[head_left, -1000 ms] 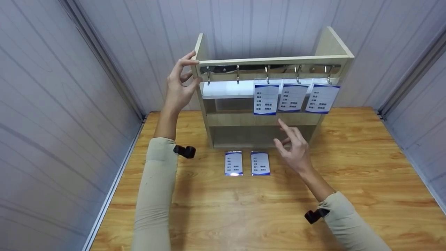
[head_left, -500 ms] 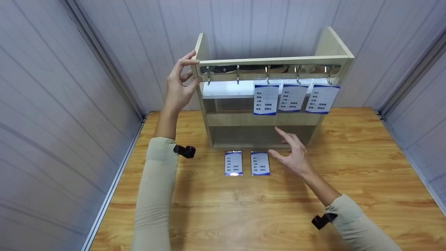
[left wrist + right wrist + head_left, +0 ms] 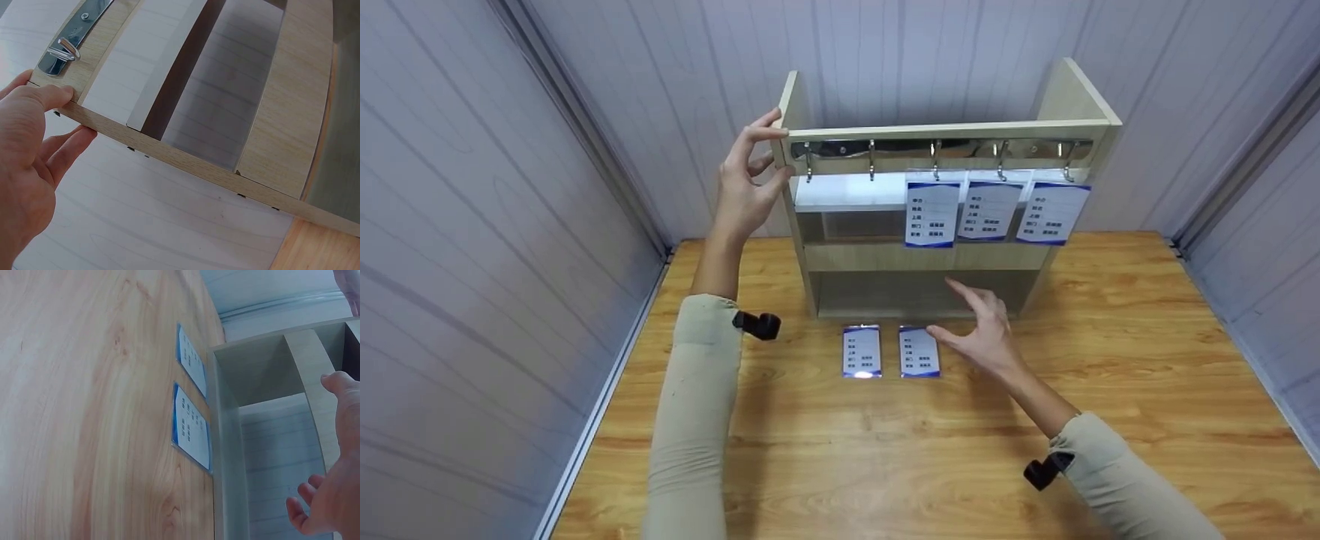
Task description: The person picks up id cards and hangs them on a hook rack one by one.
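My left hand [image 3: 746,187] grips the upper left corner of a pale wooden shelf [image 3: 922,259]. In the left wrist view the thumb presses the front and fingers reach round the side panel [image 3: 185,154]. My right hand [image 3: 986,334] hovers in front of the shelf, thumb and fingers spread, holding nothing. Two badge cards in clear sleeves lie flat before the shelf: a left card [image 3: 862,351] and a right card [image 3: 919,352]. From the head, the right thumb overlaps the right card's top corner; the right wrist view shows the hand apart from that card [image 3: 191,427].
A metal hook rail [image 3: 904,148] runs along the shelf's top front. Three badge cards hang from its right-hand hooks: one card [image 3: 932,214], a middle card [image 3: 991,211] and an end card [image 3: 1054,214]. Panelled walls [image 3: 510,262] flank the wood-grain surface [image 3: 870,457].
My right hand has come down and left from below the hanging cards to the right card on the surface, its thumb and fingers spreading wider. The left hand keeps its place.
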Demonstrator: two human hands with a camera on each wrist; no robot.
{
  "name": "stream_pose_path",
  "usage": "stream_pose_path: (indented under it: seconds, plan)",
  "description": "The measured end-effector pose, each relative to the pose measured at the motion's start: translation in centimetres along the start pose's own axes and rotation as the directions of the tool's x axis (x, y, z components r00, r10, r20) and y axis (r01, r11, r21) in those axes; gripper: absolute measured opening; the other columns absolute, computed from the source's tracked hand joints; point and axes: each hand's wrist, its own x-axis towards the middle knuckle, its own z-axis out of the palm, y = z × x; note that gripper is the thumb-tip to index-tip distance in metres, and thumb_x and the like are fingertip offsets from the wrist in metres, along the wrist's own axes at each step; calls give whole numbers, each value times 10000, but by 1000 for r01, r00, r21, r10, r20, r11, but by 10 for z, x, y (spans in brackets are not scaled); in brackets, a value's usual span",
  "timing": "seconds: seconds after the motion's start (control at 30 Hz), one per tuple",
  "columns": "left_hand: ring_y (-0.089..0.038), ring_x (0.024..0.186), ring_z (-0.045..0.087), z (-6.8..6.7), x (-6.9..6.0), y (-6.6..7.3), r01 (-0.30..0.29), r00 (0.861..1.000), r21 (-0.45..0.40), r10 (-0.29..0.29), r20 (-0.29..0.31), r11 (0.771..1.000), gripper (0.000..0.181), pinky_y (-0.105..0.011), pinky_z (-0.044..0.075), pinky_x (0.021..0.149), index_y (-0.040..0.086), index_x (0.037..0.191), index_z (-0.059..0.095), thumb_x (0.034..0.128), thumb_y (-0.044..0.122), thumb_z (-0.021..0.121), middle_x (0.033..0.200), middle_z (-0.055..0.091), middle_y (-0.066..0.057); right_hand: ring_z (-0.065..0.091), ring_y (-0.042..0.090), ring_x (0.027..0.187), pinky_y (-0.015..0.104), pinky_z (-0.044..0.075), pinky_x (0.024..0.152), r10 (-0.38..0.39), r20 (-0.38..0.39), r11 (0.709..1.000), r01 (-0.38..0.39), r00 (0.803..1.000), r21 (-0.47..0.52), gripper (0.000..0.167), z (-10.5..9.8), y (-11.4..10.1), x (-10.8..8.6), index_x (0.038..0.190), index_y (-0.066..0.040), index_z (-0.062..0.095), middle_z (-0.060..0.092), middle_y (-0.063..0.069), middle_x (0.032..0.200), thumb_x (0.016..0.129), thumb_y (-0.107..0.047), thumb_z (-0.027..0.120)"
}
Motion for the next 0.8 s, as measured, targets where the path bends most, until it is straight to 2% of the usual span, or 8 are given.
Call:
stream_pose_path:
  seconds: [0.3, 0.53, 0.8]
  plan:
    - [-308, 1621, 532, 0, 0, 1, -1, 1000, 12, 1, 0, 1000, 410, -517, 576, 1266, -8, 1367, 655, 979, -130, 707, 1737, 553, -124, 373, 463, 1510, 737, 398, 1290, 69, 47, 997, -70, 996, 16, 920, 18, 1, -1, 1694, -243, 513, 402, 270, 1631, 896, -400, 944]
    - [-318, 1613, 547, 0, 0, -2, -16, 1000, 15, 16, 4, 1000, 408, -478, 588, 1257, -23, 1377, 651, 985, -123, 706, 1737, 550, -139, 379, 478, 1515, 735, 415, 1285, 84, 63, 996, -86, 994, 28, 942, 33, 8, -5, 1697, -218, 502, 408, 276, 1594, 884, -377, 950]
    - [-298, 1602, 549, -2, 0, -1, -25, 1000, 17, 25, 3, 1000, 414, -505, 590, 1255, -26, 1378, 649, 980, -118, 717, 1733, 553, -147, 382, 479, 1524, 722, 466, 1248, 118, 73, 992, -121, 990, 36, 956, 48, 16, -11, 1700, -189, 485, 394, 283, 1590, 888, -398, 943]
